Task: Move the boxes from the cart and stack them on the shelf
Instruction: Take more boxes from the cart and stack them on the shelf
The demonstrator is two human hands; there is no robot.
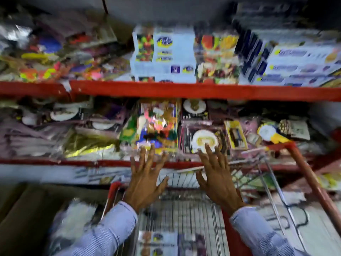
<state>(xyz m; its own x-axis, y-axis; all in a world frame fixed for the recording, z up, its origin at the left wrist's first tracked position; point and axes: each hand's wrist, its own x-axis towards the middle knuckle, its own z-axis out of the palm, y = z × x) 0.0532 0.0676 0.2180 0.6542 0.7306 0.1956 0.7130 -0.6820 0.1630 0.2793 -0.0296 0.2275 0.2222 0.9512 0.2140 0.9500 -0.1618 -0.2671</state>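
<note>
Both hands are held spread over the wire cart [184,206], palms down, w/ nothing grasped: left hand [145,180] and right hand [217,182], grip released on each. Boxes [158,242] are seen lying in the cart's near end; more white boxes [164,56] are stacked on the red shelf [184,90] at far centre.

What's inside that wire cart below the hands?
At the near end of the cart lie printed boxes, blurred but white and blue. The rest shows mostly bare wire. Both hands, left hand and right hand, are open and empty; the sleeves hide the cart's sides.
</note>
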